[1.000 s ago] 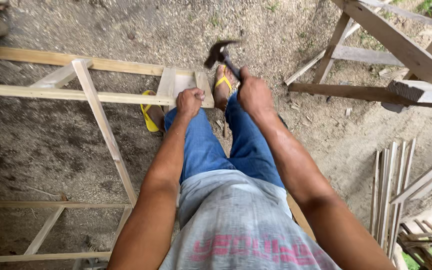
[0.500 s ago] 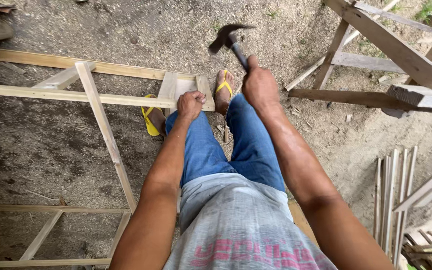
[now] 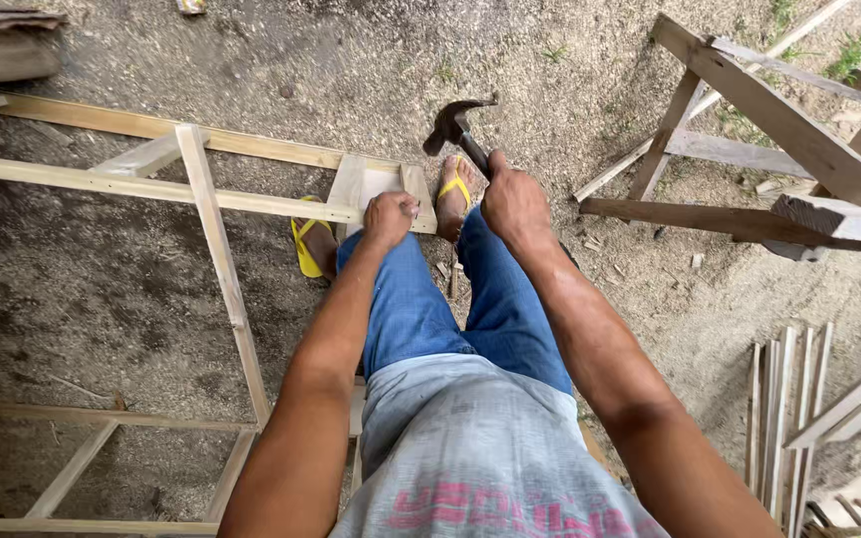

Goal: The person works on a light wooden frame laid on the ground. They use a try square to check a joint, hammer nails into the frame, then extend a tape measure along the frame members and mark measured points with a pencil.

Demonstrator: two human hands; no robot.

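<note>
Wooden frame (image 3: 251,202) under left hand (image 3: 391,218) fist | right hand (image 3: 515,204) grips hammer (image 3: 458,128) | sawhorse (image 3: 769,159) right

shirt (image 3: 480,468): we saw a grey tee, faded pink print across the front, text unreadable to us
sleeves: none that we saw, both forearms were bare
jeans (image 3: 421,309): blue denim, we noted both legs covered to the ankle
sandals (image 3: 308,246): yellow flip-flops, one per foot, yellow straps
hands: bare, we spotted no gloves, rings or watch
</note>
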